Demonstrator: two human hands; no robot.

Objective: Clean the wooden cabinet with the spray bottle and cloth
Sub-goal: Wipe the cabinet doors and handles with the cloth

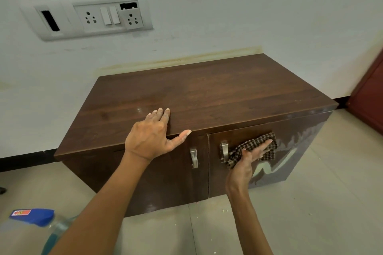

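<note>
A low dark wooden cabinet (207,89) stands against the wall, with two front doors and metal handles. My left hand (153,136) rests flat on the front edge of its top, fingers spread, thumb over the edge. My right hand (248,161) presses a brown checked cloth (257,147) against the right door, just right of its handle (224,151). Wet streaks show on the right door and side. A clear spray bottle with a blue head (33,216) stands on the floor at the lower left, partly hidden by my left arm.
A white switch and socket panel (91,18) is on the wall above left. A reddish-brown door (371,97) stands at the right edge. The tiled floor (310,213) has small crumbs of debris. A black skirting strip runs along the wall base.
</note>
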